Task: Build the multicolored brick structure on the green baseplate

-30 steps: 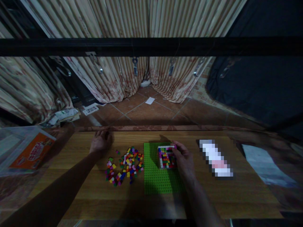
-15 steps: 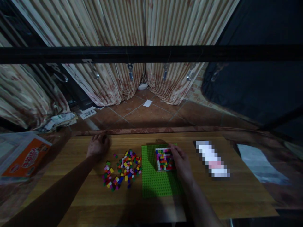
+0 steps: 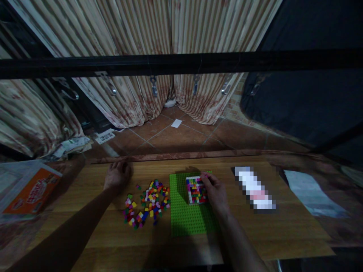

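My left hand (image 3: pixel 117 175) rests on the table near its far left edge, fingers loosely bent and apart, with nothing seen in it. Between my arms lies a loose heap of small multicoloured building bricks (image 3: pixel 154 199). To the heap's right is a green studded baseplate (image 3: pixel 181 221), bearing a small block built of coloured bricks with white along its edges (image 3: pixel 195 190). At that block's upper right corner, my right hand (image 3: pixel 217 190) is closed in a pinch. A bit of pink shows at its fingertips, seemingly a small brick; the hand covers the block's right side.
A blurred-out flat object (image 3: pixel 255 189) lies on the wooden table (image 3: pixel 99 241) right of the baseplate. Beyond it is a clear plastic bag (image 3: pixel 312 192). An orange-labelled plastic package (image 3: pixel 34 190) sits at the left. A dark horizontal bar with hooks (image 3: pixel 170 64) crosses before the curtains.
My right fingertips have shifted slightly left along the block's top right corner. My left hand stays put. The view has tilted a little.
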Demonstrator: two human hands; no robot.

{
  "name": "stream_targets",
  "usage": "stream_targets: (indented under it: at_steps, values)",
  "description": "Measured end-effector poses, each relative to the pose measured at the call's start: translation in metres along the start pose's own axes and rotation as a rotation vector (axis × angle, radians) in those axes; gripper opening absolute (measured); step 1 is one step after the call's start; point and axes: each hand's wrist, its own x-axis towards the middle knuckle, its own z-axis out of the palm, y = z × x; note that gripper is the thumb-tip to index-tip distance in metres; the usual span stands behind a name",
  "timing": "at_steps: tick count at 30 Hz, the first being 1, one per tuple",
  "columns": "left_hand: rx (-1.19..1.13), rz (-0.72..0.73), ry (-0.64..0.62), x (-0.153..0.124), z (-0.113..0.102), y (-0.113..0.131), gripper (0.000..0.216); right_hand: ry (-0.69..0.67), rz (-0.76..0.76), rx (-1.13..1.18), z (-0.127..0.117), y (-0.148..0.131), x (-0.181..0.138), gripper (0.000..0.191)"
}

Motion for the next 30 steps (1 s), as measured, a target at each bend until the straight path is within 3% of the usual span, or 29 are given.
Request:
stream_targets:
  at_steps: [15, 23, 30]
  values:
    - [-0.009, -0.011, -0.022, -0.001, -0.003, 0.003, 0.049, -0.059, 0.009, -0.014, -0.002, -0.007, 0.001, 0.048]
    - [-0.024, -0.004, 0.006, 0.000, 0.001, 0.000, 0.045, -0.058, 0.052, -0.135, 0.003, -0.010, 0.004, 0.056]
    - [-0.020, 0.014, 0.017, -0.001, 0.002, -0.001, 0.045, -0.051, 0.028, -0.127, 0.004, -0.012, 0.003, 0.050]
